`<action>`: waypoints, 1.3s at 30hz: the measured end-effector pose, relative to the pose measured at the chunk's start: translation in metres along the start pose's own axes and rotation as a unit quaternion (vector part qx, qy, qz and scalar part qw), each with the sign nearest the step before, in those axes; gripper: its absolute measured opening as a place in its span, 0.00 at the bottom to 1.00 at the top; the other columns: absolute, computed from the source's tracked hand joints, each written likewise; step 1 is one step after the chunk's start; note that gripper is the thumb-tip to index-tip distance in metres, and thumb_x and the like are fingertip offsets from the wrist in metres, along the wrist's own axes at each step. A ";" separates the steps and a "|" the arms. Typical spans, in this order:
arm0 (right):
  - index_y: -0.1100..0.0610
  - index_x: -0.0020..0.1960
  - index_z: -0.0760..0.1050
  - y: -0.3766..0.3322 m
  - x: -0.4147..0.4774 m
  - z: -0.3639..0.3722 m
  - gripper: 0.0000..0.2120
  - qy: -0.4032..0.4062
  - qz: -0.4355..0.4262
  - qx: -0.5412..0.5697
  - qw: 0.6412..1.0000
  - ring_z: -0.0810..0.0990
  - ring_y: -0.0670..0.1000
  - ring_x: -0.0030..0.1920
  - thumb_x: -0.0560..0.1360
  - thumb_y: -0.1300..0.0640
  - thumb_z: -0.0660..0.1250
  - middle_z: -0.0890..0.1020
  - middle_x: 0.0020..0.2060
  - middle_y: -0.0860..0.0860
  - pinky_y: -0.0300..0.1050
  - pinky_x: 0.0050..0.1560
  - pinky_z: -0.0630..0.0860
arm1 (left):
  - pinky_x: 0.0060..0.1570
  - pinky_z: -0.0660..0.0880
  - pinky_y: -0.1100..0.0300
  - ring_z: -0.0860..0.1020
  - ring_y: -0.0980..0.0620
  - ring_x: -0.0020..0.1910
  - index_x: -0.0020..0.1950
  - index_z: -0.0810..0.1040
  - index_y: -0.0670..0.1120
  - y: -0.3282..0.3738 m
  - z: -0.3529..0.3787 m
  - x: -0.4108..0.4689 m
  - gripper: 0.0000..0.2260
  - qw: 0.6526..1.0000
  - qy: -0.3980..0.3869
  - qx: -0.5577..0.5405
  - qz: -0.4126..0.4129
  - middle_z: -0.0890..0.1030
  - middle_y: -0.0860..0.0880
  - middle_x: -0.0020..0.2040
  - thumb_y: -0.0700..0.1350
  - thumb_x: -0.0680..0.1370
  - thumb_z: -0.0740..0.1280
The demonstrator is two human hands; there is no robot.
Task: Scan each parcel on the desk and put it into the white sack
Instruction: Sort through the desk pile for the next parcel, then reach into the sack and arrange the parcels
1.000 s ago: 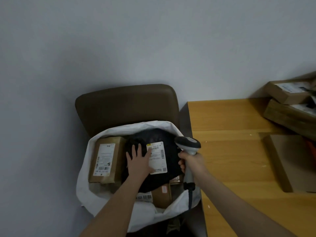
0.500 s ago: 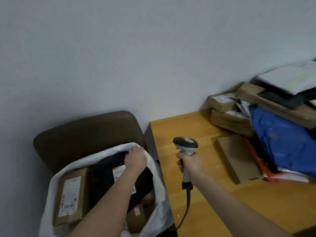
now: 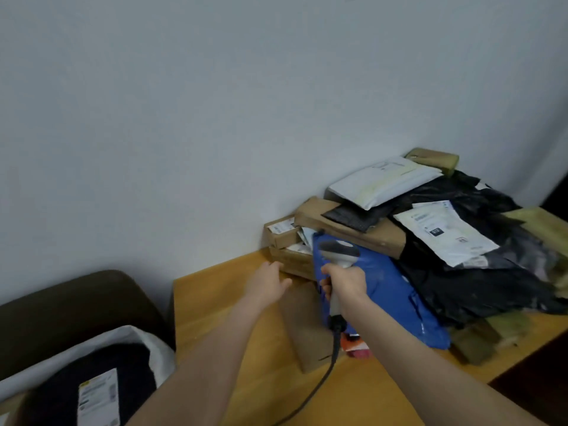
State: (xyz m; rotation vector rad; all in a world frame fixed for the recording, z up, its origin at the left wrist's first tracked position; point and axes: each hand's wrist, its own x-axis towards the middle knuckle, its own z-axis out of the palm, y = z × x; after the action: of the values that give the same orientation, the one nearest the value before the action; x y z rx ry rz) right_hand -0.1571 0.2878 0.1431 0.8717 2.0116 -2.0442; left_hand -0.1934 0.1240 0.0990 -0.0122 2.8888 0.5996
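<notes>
Because the white sack (image 3: 147, 342) sits open on the brown chair (image 3: 76, 302) at lower left, just beside the desk (image 3: 221, 302), we judge it is parked there for short drops. 1 black parcel (image 3: 61, 388) lies in it, label (image 3: 98, 398) up.

Toward frame centre a flat brown parcel (image 3: 304, 330) lies on the desk, its long axis running from the bottom toward the pile (image 3: 353, 232).

Our right hand (image 3: 345, 282) is wrapped round the scanner (image 3: 338, 253). The handle stands upright in the frame, the head is at top facing away toward the pile, and its cable (image 3: 322, 382) trails to the lower edge: ready, we think, for the next label.

Our left hand (image 3: 267, 284), apart from the right, holds nothing. Its fingers are loosely spread, reaching toward the lower cardboard box (image 3: 292, 262); whether it touches we cannot tell.

Right of centre, a blue parcel (image 3: 393, 296) slants from upper left to lower right. Behind it, a white mailer (image 3: 384, 182) and black bags (image 3: 479, 272) top the pile against the wall (image 3: 184, 118).
</notes>
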 end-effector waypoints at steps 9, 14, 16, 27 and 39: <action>0.63 0.38 0.75 -0.015 0.052 -0.120 0.07 0.063 0.033 0.027 0.997 0.74 0.51 0.26 0.74 0.63 0.69 0.78 0.27 0.56 0.45 0.29 0.72 | 0.48 0.76 0.55 0.78 0.47 0.52 0.54 0.75 0.44 0.092 0.063 0.011 0.23 0.982 -0.110 -0.102 -0.115 0.80 0.47 0.53 0.59 0.70 0.72; 0.63 0.35 0.75 -0.002 0.055 -0.133 0.10 0.064 0.050 0.030 0.996 0.74 0.52 0.27 0.74 0.64 0.69 0.78 0.27 0.57 0.45 0.30 0.72 | 0.49 0.79 0.52 0.81 0.45 0.47 0.45 0.79 0.41 0.088 0.055 0.020 0.13 0.968 -0.068 -0.157 -0.184 0.83 0.44 0.48 0.49 0.71 0.75; 0.63 0.35 0.75 -0.001 0.055 -0.133 0.10 0.062 0.049 0.039 0.996 0.74 0.52 0.27 0.74 0.64 0.69 0.78 0.27 0.57 0.44 0.30 0.72 | 0.50 0.78 0.54 0.80 0.46 0.49 0.45 0.80 0.42 0.085 0.042 0.019 0.09 0.970 -0.043 -0.159 -0.180 0.82 0.45 0.47 0.48 0.74 0.72; 0.63 0.52 0.73 0.020 0.048 -0.112 0.15 0.023 0.082 0.068 0.994 0.75 0.55 0.39 0.72 0.57 0.74 0.77 0.45 0.60 0.47 0.33 0.73 | 0.30 0.58 0.58 0.64 0.51 0.29 0.31 0.63 0.46 0.032 0.001 0.016 0.18 0.968 0.030 -0.122 -0.217 0.66 0.49 0.30 0.44 0.81 0.60; 0.60 0.63 0.71 0.047 0.056 -0.103 0.24 -0.042 0.149 0.125 0.980 0.80 0.56 0.45 0.72 0.56 0.75 0.79 0.45 0.56 0.54 0.50 0.78 | 0.50 0.74 0.53 0.76 0.45 0.49 0.55 0.74 0.37 0.026 0.016 0.016 0.22 0.939 -0.044 -0.239 -0.243 0.78 0.43 0.53 0.50 0.71 0.76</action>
State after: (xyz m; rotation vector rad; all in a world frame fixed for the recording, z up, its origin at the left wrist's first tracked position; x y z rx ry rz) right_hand -0.1491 0.3974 0.0815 1.0396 1.4966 -2.1423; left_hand -0.2076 0.1541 0.0920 -0.7194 2.4331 1.1290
